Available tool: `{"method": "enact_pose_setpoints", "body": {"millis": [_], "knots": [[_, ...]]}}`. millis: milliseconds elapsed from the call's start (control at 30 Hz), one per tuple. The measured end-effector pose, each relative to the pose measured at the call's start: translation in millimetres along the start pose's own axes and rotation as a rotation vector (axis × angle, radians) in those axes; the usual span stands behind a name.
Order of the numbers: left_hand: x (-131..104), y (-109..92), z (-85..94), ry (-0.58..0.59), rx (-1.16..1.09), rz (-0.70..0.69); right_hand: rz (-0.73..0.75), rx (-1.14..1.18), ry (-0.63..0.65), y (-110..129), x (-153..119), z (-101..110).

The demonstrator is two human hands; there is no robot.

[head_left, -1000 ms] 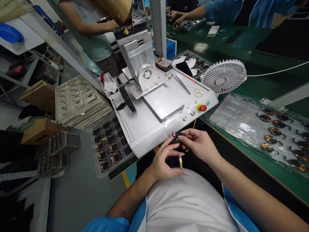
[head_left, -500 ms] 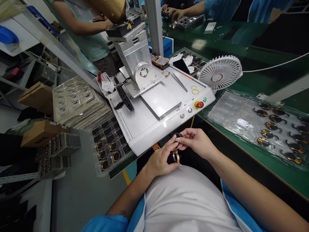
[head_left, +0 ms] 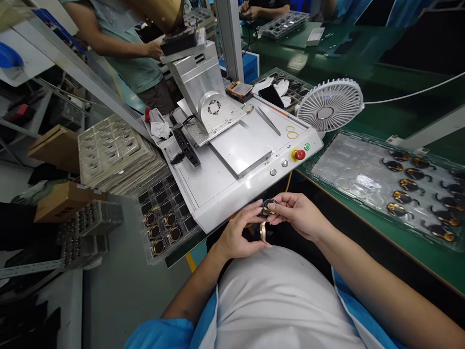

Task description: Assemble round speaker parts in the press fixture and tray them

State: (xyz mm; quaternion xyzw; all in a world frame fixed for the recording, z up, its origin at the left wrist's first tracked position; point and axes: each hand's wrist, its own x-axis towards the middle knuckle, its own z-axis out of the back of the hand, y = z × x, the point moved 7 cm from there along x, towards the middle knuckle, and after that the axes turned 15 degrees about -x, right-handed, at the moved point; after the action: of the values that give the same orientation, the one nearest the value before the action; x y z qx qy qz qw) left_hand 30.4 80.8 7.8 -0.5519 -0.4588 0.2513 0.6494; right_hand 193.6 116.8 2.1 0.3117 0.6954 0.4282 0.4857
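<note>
My right hand (head_left: 300, 213) pinches a small round black part with a gold-coloured patch (head_left: 268, 207) between thumb and fingers, just in front of the machine's front edge. My left hand (head_left: 238, 235) is curled beside it, its fingertips at the left rim of the round part. Below, in the curl of the left hand near the thumb, is a gold-coloured ring-shaped case (head_left: 263, 232), seen edge-on. How its lower fingers grip it is partly hidden.
A white machine (head_left: 218, 208) with a red stop button (head_left: 300, 154) stands ahead; tweezers (head_left: 268, 120) and thin yellow rings (head_left: 292, 135) lie on it. A fan (head_left: 325, 109) and a tray of round black parts (head_left: 348, 194) are right. Left stands another parts tray (head_left: 148, 259). A co-worker's arm (head_left: 119, 48) is behind.
The round part has turned in my fingers, so its gold-coloured patch now shows. The ring-shaped case has tilted to edge-on, and my left hand has shifted slightly left.
</note>
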Motion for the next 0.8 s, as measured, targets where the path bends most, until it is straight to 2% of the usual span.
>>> {"method": "enact_pose_setpoints", "body": {"millis": [133,233,333,467,600,800], "knots": [[-6.4,15.2,14.4,-0.300,-0.377,0.031,0.007,-0.052,-0.010,-0.5,-2.2,-2.1],[-10.0,26.0,17.4,-0.436,-0.526,0.040,-0.030,-0.028,0.038,-3.3,-5.5,-15.6],[-12.1,34.5,14.7,-0.465,-0.582,0.073,-0.088,0.051,0.098,-7.8,-9.7,-34.4],[-17.2,41.1,15.3,-0.480,-0.546,0.118,0.015,0.016,0.005,-1.3,-11.9,-42.4],[-18.2,37.6,16.9,-0.434,-0.538,0.053,0.089,-0.070,-0.054,6.3,-12.7,-45.1],[-16.5,33.9,19.5,-0.460,-0.576,-0.017,0.074,-0.078,-0.013,10.5,-13.5,-51.7]]}}
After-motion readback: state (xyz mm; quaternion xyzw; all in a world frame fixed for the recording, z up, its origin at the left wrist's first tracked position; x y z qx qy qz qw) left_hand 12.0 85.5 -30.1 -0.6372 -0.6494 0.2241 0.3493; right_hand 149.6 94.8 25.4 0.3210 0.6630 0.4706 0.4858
